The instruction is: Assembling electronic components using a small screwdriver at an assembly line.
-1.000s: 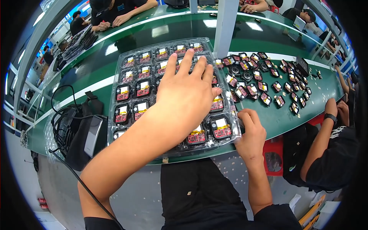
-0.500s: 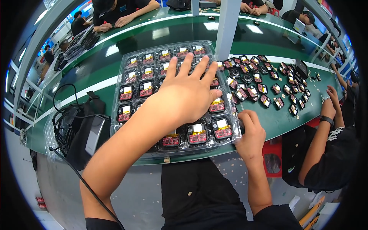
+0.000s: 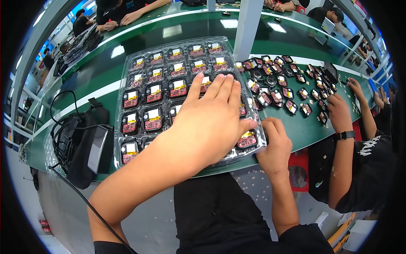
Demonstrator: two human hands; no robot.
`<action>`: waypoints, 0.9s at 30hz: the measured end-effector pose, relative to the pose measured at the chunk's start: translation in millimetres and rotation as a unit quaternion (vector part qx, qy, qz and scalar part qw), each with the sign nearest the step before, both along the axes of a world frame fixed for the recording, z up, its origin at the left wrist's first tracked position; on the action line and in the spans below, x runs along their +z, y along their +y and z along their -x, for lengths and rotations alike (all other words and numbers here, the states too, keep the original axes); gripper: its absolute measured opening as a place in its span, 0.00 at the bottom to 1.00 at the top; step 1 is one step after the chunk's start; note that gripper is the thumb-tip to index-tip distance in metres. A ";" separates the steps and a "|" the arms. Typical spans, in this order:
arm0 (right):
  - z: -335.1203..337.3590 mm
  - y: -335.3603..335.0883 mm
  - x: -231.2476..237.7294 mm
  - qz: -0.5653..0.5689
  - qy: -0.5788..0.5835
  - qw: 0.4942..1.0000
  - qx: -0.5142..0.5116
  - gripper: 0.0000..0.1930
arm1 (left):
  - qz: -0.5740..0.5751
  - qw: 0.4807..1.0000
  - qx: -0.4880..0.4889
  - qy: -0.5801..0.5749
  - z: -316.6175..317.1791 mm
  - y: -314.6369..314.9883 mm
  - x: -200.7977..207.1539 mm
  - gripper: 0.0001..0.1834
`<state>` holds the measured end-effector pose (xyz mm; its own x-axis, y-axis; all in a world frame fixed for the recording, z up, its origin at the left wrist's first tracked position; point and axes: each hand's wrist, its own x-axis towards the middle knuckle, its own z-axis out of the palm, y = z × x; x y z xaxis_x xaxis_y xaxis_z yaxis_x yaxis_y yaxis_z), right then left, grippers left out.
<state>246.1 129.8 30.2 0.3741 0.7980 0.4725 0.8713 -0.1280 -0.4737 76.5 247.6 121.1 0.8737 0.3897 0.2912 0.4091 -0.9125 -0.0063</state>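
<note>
A clear plastic tray (image 3: 119, 139) lies on the green table in front of me. Rows of small black square housings fill its pockets, each with a red circuit board and a white and yellow part, such as this housing (image 3: 153, 120). My left hand (image 3: 211, 114) rests palm down across the right half of the tray, fingers stretched out and hiding several housings. Beside the tray's right front corner is my right hand (image 3: 275, 146), its fingers curled closed. What they grip, if anything, is hidden.
Loose housings (image 3: 277, 95) lie scattered right of the tray, behind a grey post (image 3: 247, 34). A black bag (image 3: 86, 156) with cables and a silver device (image 3: 98, 148) sits left. A co-worker's hand (image 3: 339, 112) is at the right; others work across the table.
My left hand has slid toward me over the tray, its fingers closer together. The tray sits slightly turned. The neighbour's hands have moved nearer the loose housings.
</note>
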 end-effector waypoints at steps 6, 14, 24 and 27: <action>-0.9 -1.9 0.4 0.006 0.000 1.000 0.000 0.12 | 0.010 1.000 0.012 0.002 2.5 -1.2 0.8 0.38; -18.7 -23.5 4.3 -0.072 -0.004 0.996 -0.045 0.15 | 0.029 0.979 -0.005 -0.200 7.4 -23.3 36.2 0.26; 15.9 -91.4 9.1 -0.118 0.192 0.919 0.323 0.21 | 0.797 0.491 0.045 -0.349 68.6 -134.2 -83.2 0.25; 26.2 -83.1 1.1 -0.014 0.183 0.899 0.397 0.17 | 0.891 0.281 0.007 -0.357 68.5 -140.4 -115.3 0.29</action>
